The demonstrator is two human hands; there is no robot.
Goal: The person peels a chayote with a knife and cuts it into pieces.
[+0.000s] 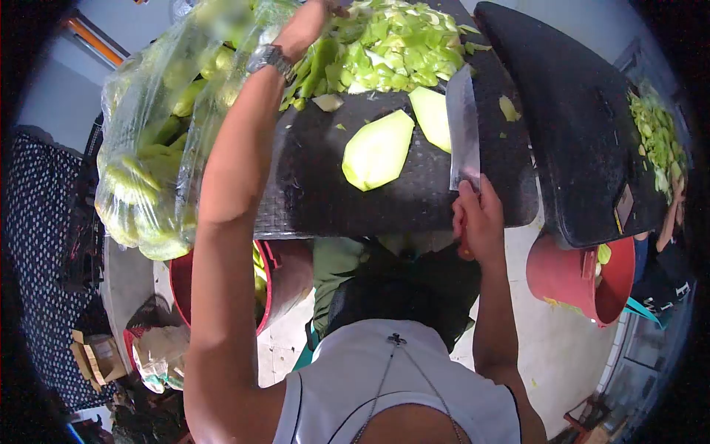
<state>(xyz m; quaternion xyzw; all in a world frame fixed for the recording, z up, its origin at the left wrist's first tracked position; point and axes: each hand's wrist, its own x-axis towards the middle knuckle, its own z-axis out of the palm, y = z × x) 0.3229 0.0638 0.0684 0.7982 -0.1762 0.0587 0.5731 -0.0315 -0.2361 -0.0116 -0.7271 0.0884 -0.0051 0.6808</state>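
Note:
My right hand (484, 218) is closed around the handle of a wide-bladed knife (464, 126), its blade pointing away from me over the black tabletop (310, 200). Beside the blade lie two pale green, flat-cut chayote pieces: one whole in view (379, 152), the other (429, 115) partly covered by the blade. My left hand (314, 13) reaches to the far edge of the view, its fingers mostly hidden, between a clear plastic bag (122, 129) of chayotes and a heap of green cut pieces (399, 48).
A second black tabletop (577, 111) stands to the right, with another green heap (654, 133) and another person's arm (671, 214) at its far edge. Red buckets sit low at the left (292, 277) and right (562, 277). A cardboard box (100, 359) is on the lower left.

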